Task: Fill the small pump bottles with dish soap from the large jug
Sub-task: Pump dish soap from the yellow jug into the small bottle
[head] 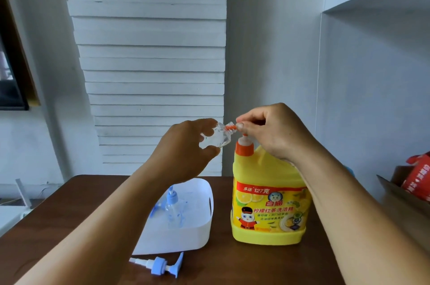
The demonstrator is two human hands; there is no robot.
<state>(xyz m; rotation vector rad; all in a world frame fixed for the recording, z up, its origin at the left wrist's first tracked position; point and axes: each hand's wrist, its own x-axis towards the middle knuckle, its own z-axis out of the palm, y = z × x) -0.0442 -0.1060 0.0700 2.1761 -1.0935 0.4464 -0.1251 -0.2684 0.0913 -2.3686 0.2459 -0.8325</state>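
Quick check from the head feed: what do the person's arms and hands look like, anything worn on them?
Both forearms are bare as far as the frame shows; no sleeves in view. The left hand and right hand wear no gloves. No watch, bracelet or ring can be seen on the wrists or fingers. Nails look short and unpainted where they show.

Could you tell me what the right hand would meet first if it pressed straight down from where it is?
Likely the orange pump head of the yellow plastic soap jug, directly beneath the right hand; depth is uncertain.

The right hand (272,131) hides the jug's pump head; the cardboard box (409,194) at right is cut off by the edge.
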